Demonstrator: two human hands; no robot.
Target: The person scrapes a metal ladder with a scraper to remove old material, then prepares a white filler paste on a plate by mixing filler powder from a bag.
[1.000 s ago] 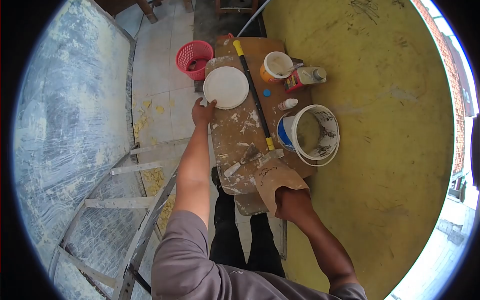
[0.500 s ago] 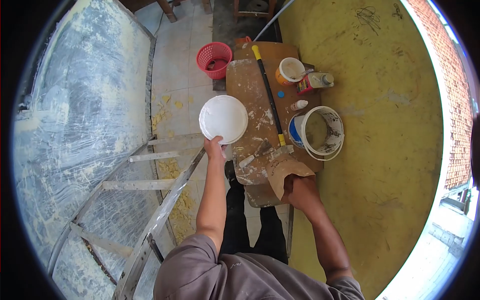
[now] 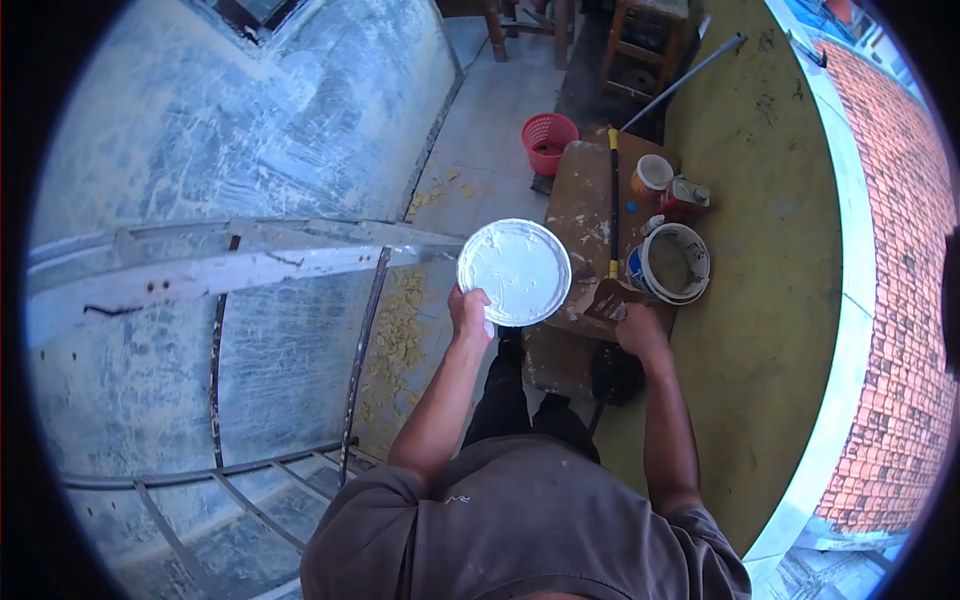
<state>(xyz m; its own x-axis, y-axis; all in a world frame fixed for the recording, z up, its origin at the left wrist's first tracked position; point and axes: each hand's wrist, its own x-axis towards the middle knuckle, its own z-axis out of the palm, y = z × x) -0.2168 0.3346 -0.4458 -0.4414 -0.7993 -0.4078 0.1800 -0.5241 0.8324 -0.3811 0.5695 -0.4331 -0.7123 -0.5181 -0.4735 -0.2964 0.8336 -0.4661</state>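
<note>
My left hand (image 3: 471,312) grips the rim of a round white tub (image 3: 514,273), with smeared white paste across its top face. My right hand (image 3: 642,330) is closed on a brown sheet (image 3: 603,300) above the near part of the wooden table (image 3: 578,210); its fingertips are partly hidden. Just beyond the sheet lies a black pole with yellow ends (image 3: 614,200). To the right of the pole stands a white bucket (image 3: 676,263) with a dirty inside.
On the table are an orange-and-white tub (image 3: 653,174), a red bottle (image 3: 688,193) and a small white bottle (image 3: 652,224). A red basket (image 3: 549,143) stands beyond. A metal ladder (image 3: 220,275) is at left, with yellowish flakes (image 3: 398,330) on the floor.
The view has shifted, and the table and buckets appear smaller and farther right. Both hands still hold their things. The brown sheet now shows less of its surface, beside the right hand.
</note>
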